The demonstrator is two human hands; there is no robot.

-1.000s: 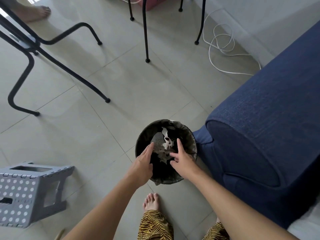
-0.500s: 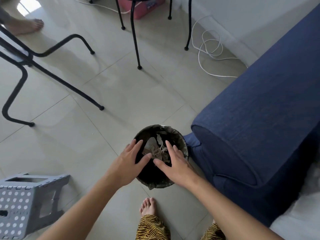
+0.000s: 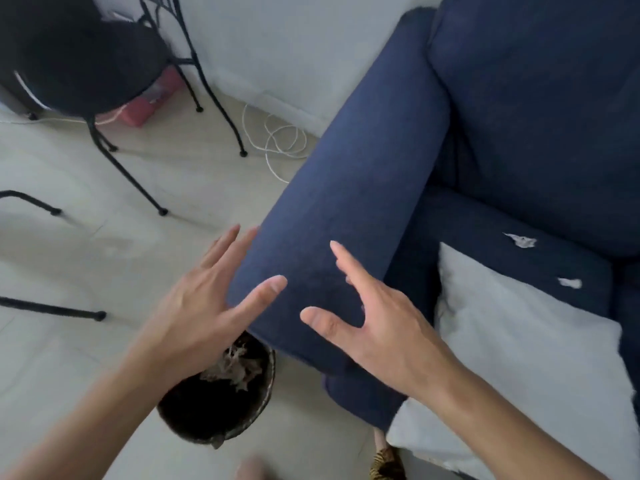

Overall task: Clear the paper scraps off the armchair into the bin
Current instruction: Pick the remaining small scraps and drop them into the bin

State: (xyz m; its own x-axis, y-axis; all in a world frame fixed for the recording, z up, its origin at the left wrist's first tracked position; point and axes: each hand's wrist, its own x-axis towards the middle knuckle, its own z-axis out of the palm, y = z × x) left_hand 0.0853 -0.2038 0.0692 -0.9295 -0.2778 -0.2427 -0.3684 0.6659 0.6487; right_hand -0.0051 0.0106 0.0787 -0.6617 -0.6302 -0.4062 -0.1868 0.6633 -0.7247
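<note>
A dark blue armchair fills the right side. Two white paper scraps lie on its seat, one further back and a smaller one nearer the front. The small round black bin stands on the floor below the armrest, with crumpled scraps inside. My left hand is raised over the bin beside the armrest, fingers spread, holding nothing. My right hand hovers in front of the armrest end, also spread and empty.
A pale grey cushion lies on the seat at the right. A black metal chair stands at the far left, with a pink box under it. A white cable lies coiled by the wall. Black table legs cross the tiled floor.
Both hands have lifted out of the bin and up to the armrest. The view has swung right, bringing the armchair seat, its scraps and the cushion into sight.
</note>
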